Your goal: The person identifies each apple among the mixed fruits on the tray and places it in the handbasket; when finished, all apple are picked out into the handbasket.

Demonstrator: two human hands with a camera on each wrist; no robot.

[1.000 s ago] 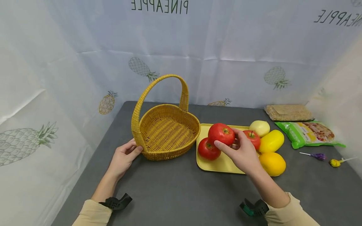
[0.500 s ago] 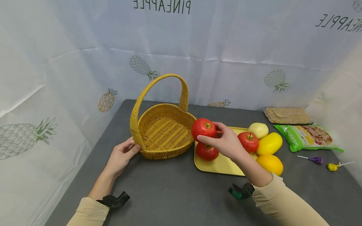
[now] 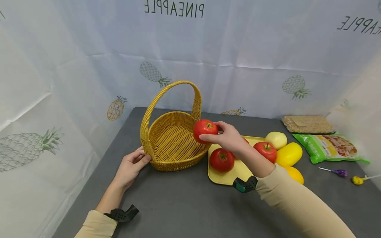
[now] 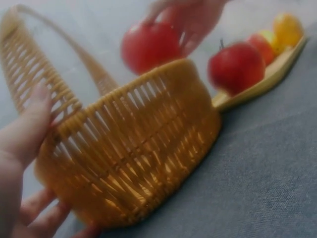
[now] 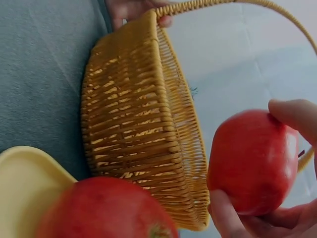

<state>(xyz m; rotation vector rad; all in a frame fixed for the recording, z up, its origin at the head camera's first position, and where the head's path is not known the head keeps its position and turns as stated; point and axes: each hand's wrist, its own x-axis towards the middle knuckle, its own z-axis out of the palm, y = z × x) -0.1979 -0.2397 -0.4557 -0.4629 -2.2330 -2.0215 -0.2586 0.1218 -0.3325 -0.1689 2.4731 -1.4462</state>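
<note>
A woven golden-yellow basket (image 3: 174,165) with a tall arched handle stands left of the middle of the table. My left hand (image 3: 129,168) grips its left side at the foot of the handle, thumb on the outside in the left wrist view. My right hand (image 3: 229,136) holds a red apple (image 3: 204,129) above the basket's right rim, with fingers and thumb pinching it in the right wrist view. Another red apple (image 3: 221,160) lies on the yellow tray (image 3: 218,179) beside the basket. A further red apple (image 3: 266,151) sits on the tray's right, and my right wrist partly hides one more.
Right of the tray's apples lie a pale yellow round fruit (image 3: 276,140), a long yellow fruit (image 3: 289,154) and an orange-yellow fruit (image 3: 295,174). Farther right are a clear pack (image 3: 308,124), a green bag (image 3: 333,147) and two lollipops (image 3: 340,172). A pineapple-print curtain (image 3: 247,49) backs the table.
My right hand has carried the apple leftward from over the tray to the basket's right rim. The left hand keeps its hold on the basket.
</note>
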